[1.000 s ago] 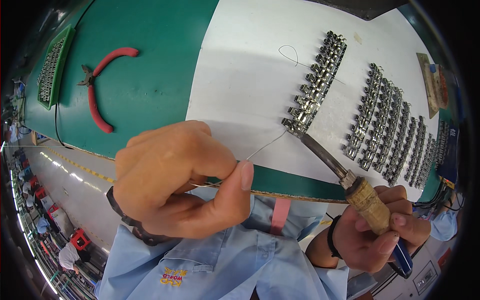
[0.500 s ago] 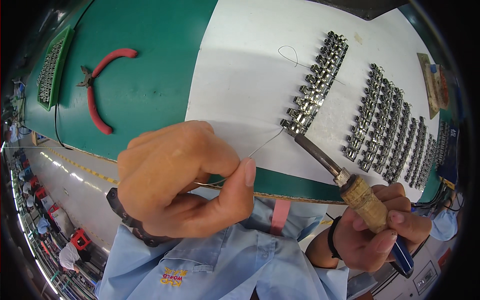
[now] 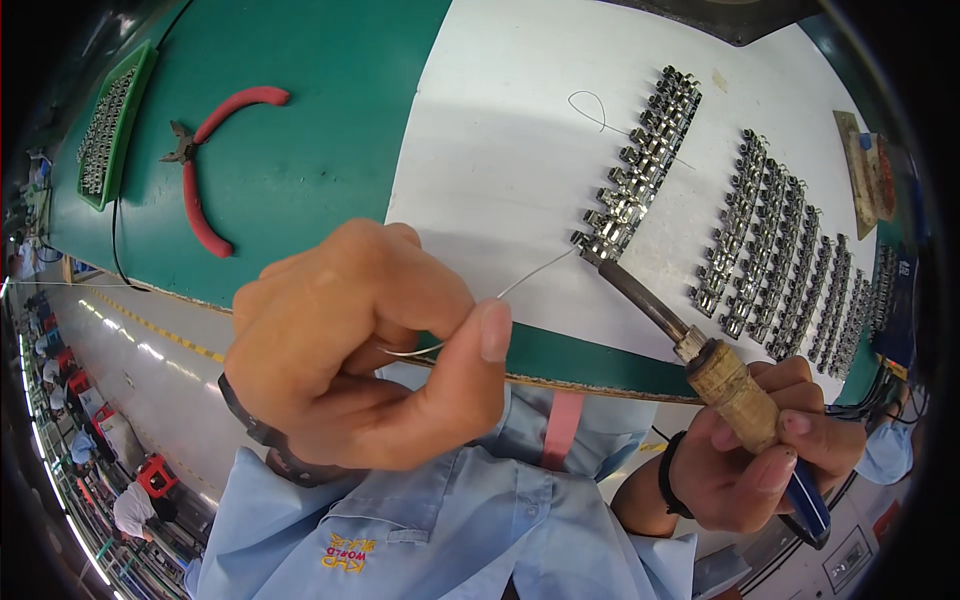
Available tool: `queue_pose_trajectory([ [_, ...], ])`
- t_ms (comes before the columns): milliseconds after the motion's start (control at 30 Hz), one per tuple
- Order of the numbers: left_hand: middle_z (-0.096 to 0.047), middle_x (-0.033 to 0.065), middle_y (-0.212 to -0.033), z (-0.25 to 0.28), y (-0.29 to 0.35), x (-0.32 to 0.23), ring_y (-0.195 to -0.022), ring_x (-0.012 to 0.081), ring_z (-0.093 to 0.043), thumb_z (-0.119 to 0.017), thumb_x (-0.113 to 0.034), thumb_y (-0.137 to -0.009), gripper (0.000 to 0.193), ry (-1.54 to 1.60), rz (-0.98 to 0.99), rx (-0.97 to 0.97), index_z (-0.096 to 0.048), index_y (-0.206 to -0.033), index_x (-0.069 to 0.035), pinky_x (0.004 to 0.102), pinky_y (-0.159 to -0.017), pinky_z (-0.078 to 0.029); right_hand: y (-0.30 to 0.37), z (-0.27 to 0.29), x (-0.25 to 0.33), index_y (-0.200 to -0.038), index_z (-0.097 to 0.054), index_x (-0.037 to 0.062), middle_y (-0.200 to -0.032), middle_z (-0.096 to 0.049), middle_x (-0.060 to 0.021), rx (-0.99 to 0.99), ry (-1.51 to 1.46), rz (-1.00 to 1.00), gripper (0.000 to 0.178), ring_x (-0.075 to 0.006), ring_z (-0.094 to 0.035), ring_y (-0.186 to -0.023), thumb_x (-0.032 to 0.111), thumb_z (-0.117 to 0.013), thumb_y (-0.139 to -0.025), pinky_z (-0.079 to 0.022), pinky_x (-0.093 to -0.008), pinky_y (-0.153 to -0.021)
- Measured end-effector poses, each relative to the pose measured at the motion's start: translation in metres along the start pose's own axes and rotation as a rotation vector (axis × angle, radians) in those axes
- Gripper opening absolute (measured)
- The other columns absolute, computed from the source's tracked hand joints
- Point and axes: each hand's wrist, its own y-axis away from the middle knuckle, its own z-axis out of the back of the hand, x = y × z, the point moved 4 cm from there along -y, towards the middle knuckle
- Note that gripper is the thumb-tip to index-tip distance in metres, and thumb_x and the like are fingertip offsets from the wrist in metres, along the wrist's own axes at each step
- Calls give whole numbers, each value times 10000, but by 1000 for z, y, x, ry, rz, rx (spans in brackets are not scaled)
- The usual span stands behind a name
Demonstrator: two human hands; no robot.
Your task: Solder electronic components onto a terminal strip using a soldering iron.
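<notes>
Where its near edge curves past my body, the green table (image 3: 320, 165) forms the base of the work area. White paper (image 3: 490, 150) covers its middle and right portions. Several rows of metal parts (image 3: 735, 225) lie side by side at the right of the paper.

My left hand (image 3: 360, 350) is held above the table's near edge, back of the hand upward, wrist entering from the lower left, fingers curled inward. Its thumb and forefinger are pressed together, pinching the wire (image 3: 535, 272). My right hand (image 3: 765, 470) is positioned lower and to the right, fingers bent and thumb laid along the tan handle of the soldering iron (image 3: 735, 395), which it grips near the rear of that handle.

The iron slants up and to the left; its tip is at the near end of a single row (image 3: 645, 165) on the paper. This row stands apart from the others, to their left. Red-handled pliers (image 3: 191, 205) lie with handles spread at the left. The wire runs from my pinch to the row's near end; exact contact is too small to tell.
</notes>
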Motion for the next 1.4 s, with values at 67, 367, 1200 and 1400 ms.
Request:
queue_pose_trajectory([
  [67, -344, -66, -542, 2, 1, 0, -486, 25, -242, -685, -86, -783, 232, 12, 31, -6, -481, -683, -43, 236, -451, -145, 1, 0, 0, -926, -443, 28, -510, -422, -27, -38, 38, 9, 185, -92, -366, -472, 212, -464, -914, -325, -257, -519],
  [367, -358, -58, -565, 2, 1, -1, -496, 29, -248, -661, -56, -791, 205, 26, 48, 39, -482, -693, -36, 235, -467, -169, 3, 9, -4, -917, -412, 23, -490, -335, -23, -91, -38, 6, 180, -100, -309, -507, 200, -394, -889, -313, -260, -574],
  [1200, -341, 16, -626, -39, -25, -22, -566, 125, -303, -779, -53, -661, 336, -328, 175, 112, -448, -722, -44, 268, -502, -242, 12, 22, -5, -1080, -419, 59, -640, -517, -54, -351, -123, 37, 264, -122, -439, -572, 301, -422, -975, -362, -215, -512],
  [1400, -471, 36, -732, -39, -26, -30, -614, 137, -408, -771, -91, -679, 267, -512, 198, 118, -571, -850, -41, 268, -523, -325, 12, 22, -4, -1038, -400, 69, -642, -522, -36, -359, -82, 13, 259, -115, -438, -556, 319, -418, -974, -356, -222, -511],
])
